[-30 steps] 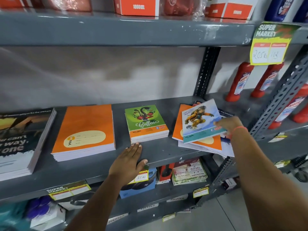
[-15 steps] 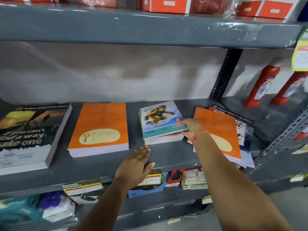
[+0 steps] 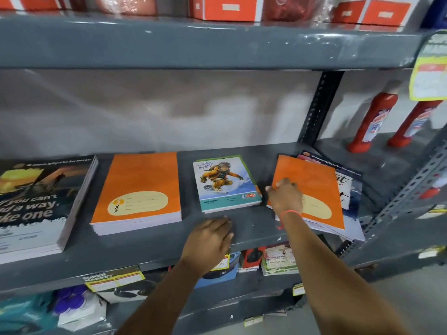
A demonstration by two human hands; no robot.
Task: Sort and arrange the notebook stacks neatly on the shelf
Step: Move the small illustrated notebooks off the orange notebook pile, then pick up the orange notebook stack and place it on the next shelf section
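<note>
On the grey shelf (image 3: 150, 247) lie several notebook stacks. A dark quote-cover stack (image 3: 36, 201) sits at the left, then a neat orange stack (image 3: 140, 189), then a small stack topped by a snowboarder-cover notebook (image 3: 225, 184). At the right is a messy pile with a skewed orange notebook (image 3: 314, 184) over dark-covered ones (image 3: 348, 180). My right hand (image 3: 285, 197) rests on the left edge of that skewed orange notebook, fingers curled at its edge. My left hand (image 3: 208, 243) lies flat on the shelf's front edge, holding nothing.
Red bottles (image 3: 372, 122) stand on the neighbouring shelf at the right, behind a perforated upright (image 3: 316, 110). Orange boxes (image 3: 229, 8) line the shelf above. Boxed goods (image 3: 278, 259) and price tags (image 3: 113, 279) fill the lower shelves.
My right hand carried the snowboarder notebook left, laid it on the small green stack, let go, and moved back to the orange notebook on the messy pile. My left hand stayed put.
</note>
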